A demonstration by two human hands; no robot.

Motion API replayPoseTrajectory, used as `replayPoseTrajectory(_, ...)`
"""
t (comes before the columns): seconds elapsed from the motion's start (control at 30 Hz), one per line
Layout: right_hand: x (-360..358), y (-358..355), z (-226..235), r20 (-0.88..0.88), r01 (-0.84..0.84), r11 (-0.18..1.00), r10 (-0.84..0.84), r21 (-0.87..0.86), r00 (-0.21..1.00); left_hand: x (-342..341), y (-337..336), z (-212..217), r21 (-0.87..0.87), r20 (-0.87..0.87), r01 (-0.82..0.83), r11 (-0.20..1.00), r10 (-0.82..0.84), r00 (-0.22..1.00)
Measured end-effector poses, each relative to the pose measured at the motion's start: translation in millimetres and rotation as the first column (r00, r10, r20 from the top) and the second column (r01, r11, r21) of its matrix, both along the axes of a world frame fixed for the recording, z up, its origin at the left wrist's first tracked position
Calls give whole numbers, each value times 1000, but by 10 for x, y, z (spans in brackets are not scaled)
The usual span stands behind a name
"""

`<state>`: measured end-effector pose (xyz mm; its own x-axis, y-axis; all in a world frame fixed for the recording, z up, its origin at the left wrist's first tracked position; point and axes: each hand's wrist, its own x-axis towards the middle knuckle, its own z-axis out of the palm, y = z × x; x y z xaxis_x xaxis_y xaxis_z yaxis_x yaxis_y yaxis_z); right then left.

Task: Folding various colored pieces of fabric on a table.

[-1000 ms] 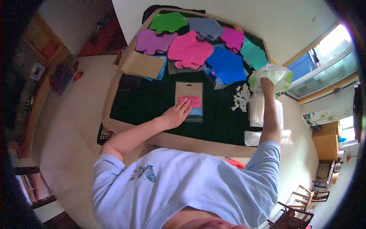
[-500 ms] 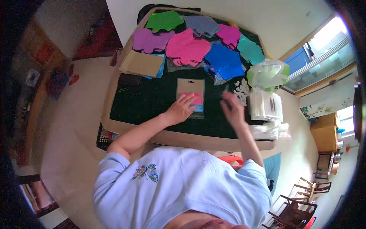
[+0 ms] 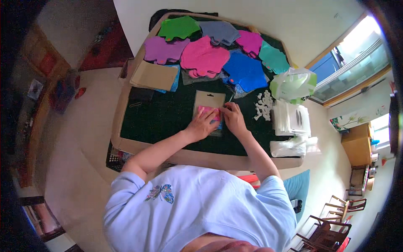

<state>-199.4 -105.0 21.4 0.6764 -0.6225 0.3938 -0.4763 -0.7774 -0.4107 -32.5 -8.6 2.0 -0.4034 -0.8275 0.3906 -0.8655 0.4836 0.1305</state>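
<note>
In front of me on the dark green table top lies a tan card with a hang hole (image 3: 203,99), in what looks like a clear sleeve. My left hand (image 3: 200,127) rests on it, fingers spread over a small pink piece (image 3: 205,109). A bit of blue shows beside the fingers. At the card's right edge, my right hand (image 3: 235,119) is pinched around a thin, light-coloured tool (image 3: 230,98) whose end sticks up past the fingers. Its exact kind is too small to tell. The right fingertips are close to the pink piece; whether they touch it is hidden.
Stacked fabric pieces in several colours, among them pink (image 3: 205,54) and blue (image 3: 245,72), cover the far side. Tan cards (image 3: 154,75) lie left. To the right are small white pieces (image 3: 263,105), a plastic bag (image 3: 294,84), clear sleeves (image 3: 289,117) and bundled plastic (image 3: 289,147).
My right hand has moved left from near the white pieces to the card's right edge and now pinches the thin tool. My left hand stays on the pink piece.
</note>
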Motion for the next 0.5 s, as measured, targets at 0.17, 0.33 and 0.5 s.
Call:
replayPoseTrajectory(0.17, 3, 3, 24, 84, -10, 998, 15, -61, 996, -21, -23, 14, -49, -39, -15, 999, 13, 999)
replayPoseTrajectory(0.33, -75, 118, 52, 125, -18, 998, 11, 56, 992, -54, -41, 60, 44, 7, -20, 999, 19, 1000)
replayPoseTrajectory(0.5, -322, 566, 314, 114, -43, 990, 28, 132, 993, -47, -15, -19, 7, 81, -41, 999, 40, 996)
